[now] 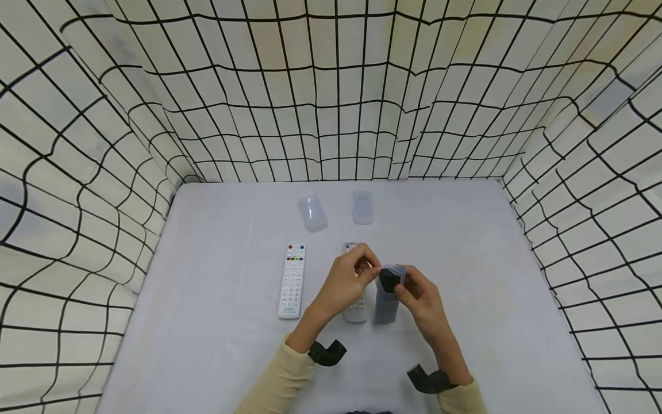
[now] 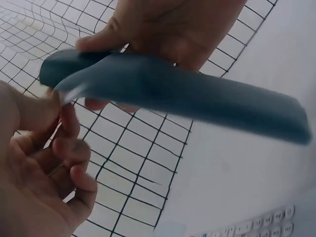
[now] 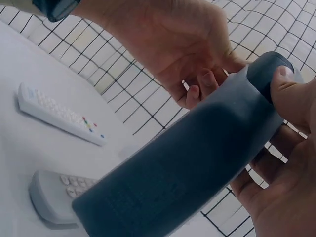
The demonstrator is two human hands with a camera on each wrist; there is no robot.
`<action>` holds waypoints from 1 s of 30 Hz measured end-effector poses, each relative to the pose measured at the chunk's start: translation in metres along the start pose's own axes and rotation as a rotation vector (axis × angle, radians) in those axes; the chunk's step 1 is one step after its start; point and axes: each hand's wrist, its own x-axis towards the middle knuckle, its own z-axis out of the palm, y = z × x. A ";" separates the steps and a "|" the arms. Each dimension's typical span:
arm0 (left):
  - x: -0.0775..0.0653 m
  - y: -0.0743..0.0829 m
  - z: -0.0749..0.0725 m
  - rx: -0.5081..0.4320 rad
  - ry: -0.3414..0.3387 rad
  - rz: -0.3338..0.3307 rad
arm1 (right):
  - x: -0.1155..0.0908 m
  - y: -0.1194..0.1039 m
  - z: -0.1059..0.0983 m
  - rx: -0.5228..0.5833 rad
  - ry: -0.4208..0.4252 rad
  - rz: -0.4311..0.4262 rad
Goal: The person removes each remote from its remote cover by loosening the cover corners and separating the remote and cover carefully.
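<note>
A dark remote control (image 1: 389, 280) sits partly inside a translucent sleeve (image 1: 385, 307), held up above the table between both hands. Its bare dark end sticks out of the sleeve's mouth. My right hand (image 1: 425, 302) grips it near that end, thumb on the exposed dark face and fingers behind. With thumb and forefinger my left hand (image 1: 343, 282) pinches the sleeve's edge at the mouth; the pinch shows close up in the left wrist view, where the other fingers curl loosely. In the right wrist view the covered body (image 3: 182, 168) slants down to the lower left.
A white remote (image 1: 293, 282) with coloured buttons lies on the table to the left. Another pale remote (image 1: 355, 313) lies partly under the left hand. Two translucent sleeves (image 1: 312, 213) (image 1: 362, 207) lie farther back. Grid-patterned curtains (image 1: 320, 115) enclose the white table (image 1: 217, 322).
</note>
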 end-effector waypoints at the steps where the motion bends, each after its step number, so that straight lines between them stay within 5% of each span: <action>1: 0.000 -0.001 -0.002 -0.025 -0.025 -0.003 | -0.001 0.001 0.000 -0.006 0.014 0.003; 8: -0.003 -0.008 -0.003 -0.123 -0.118 -0.014 | -0.004 0.004 0.005 -0.022 0.083 -0.025; 23: -0.001 -0.012 0.012 -0.195 -0.024 -0.048 | -0.006 0.010 0.005 -0.046 0.225 -0.097; 30: -0.001 -0.014 0.022 -0.240 0.043 -0.063 | -0.006 0.016 0.004 -0.309 0.305 -0.261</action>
